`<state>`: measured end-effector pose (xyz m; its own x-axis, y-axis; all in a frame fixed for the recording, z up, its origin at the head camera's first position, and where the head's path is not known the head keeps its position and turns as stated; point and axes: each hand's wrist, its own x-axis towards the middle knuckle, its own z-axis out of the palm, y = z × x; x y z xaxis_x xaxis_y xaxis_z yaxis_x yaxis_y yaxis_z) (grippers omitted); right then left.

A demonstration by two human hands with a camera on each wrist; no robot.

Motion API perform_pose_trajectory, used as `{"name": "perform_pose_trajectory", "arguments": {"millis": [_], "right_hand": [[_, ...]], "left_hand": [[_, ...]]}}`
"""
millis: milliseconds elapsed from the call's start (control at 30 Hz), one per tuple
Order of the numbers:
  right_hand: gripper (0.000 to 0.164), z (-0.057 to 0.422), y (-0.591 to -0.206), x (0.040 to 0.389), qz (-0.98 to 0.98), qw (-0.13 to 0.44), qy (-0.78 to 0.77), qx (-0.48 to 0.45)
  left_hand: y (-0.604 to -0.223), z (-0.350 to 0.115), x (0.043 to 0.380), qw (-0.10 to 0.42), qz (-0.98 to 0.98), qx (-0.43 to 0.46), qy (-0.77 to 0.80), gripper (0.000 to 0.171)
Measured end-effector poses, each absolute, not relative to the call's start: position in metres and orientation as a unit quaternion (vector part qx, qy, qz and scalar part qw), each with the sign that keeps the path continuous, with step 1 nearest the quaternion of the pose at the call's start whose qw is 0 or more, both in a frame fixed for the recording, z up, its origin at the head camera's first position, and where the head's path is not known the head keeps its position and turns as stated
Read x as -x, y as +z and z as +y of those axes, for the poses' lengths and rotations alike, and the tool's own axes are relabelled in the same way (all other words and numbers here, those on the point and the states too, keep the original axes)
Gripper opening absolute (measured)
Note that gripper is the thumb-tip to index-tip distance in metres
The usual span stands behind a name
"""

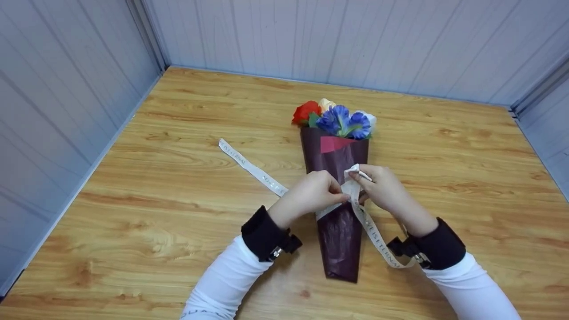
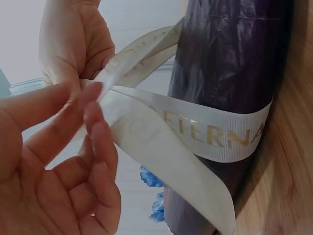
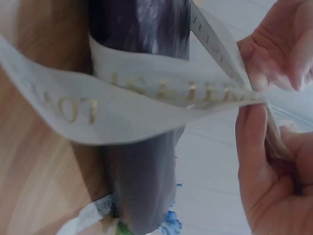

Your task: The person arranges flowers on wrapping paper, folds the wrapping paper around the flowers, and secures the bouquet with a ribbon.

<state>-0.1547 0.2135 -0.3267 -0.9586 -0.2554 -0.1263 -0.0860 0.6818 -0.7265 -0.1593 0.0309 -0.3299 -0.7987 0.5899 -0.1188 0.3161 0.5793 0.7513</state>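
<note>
A bouquet (image 1: 340, 240) in dark purple wrapping lies on the table, flower heads toward the back wall. A white ribbon (image 1: 378, 240) with gold lettering goes round its middle, also seen as a ribbon band (image 2: 215, 129) in the left wrist view. My left hand (image 1: 311, 193) pinches the ribbon between thumb and fingertips, just above the front of the wrapping. On the other side my right hand (image 1: 382, 186) holds a folded part of the ribbon, bunched between thumb and fingers. In the right wrist view the ribbon (image 3: 132, 112) runs from the wrapping to the right hand (image 3: 274, 181).
One loose ribbon tail (image 1: 251, 166) stretches to the left across the wooden table (image 1: 155, 222). Red, cream, blue and white flowers (image 1: 340, 120) stick out at the bouquet's top. Pale panel walls (image 1: 355, 44) stand at the back and sides.
</note>
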Motion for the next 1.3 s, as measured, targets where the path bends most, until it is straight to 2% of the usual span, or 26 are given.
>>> {"name": "perform_pose_trajectory", "arguments": {"millis": [300, 467, 800, 1067, 1300], "right_hand": [[0.027, 0.215, -0.329, 0.157, 0.869, 0.159, -0.463, 0.064], [0.028, 0.217, -0.331, 0.157, 0.829, 0.193, -0.519, 0.07], [0.028, 0.217, -0.332, 0.157, 0.826, 0.191, -0.524, 0.083], [0.029, 0.224, -0.337, 0.157, 0.836, 0.15, -0.521, 0.088], [0.023, 0.231, -0.343, 0.154, 0.851, 0.053, -0.521, 0.043]], "left_hand": [[-0.336, 0.035, 0.154, 0.236, 0.876, -0.277, 0.316, 0.032], [-0.339, 0.038, 0.156, 0.227, 0.87, -0.273, 0.343, 0.031], [-0.346, 0.038, 0.163, 0.196, 0.832, -0.232, 0.464, 0.02], [-0.344, 0.035, 0.164, 0.202, 0.811, -0.209, 0.507, 0.014], [-0.342, 0.033, 0.165, 0.193, 0.797, -0.183, 0.542, 0.023]]}}
